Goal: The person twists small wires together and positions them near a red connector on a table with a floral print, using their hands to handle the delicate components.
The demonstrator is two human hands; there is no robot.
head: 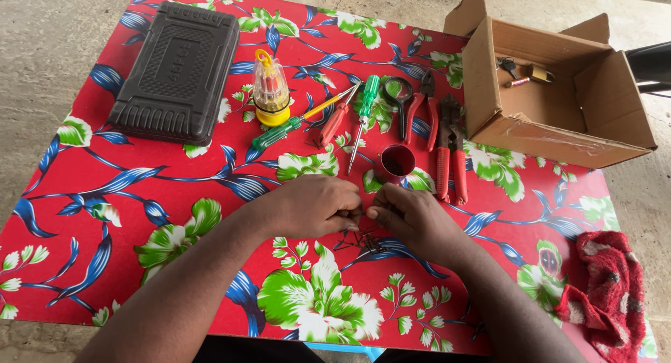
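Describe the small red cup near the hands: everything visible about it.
The small red cup is round, dark red and looks like plastic. It stands upright and open on the floral tablecloth, its inside dark, contents unclear. It sits just beyond the right hand, between a green-handled screwdriver and red-handled pliers. Nothing clearly touches it.

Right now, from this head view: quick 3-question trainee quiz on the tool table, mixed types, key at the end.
1. True or false: the black case is open.
2. What stands between the green screwdriver and the red pliers? A) small dark red cup B) padlock C) cloth
3. Which hands meet over the small dark screws?

Key: 1 false. 2 A, cup. 3 Both: left hand, right hand.
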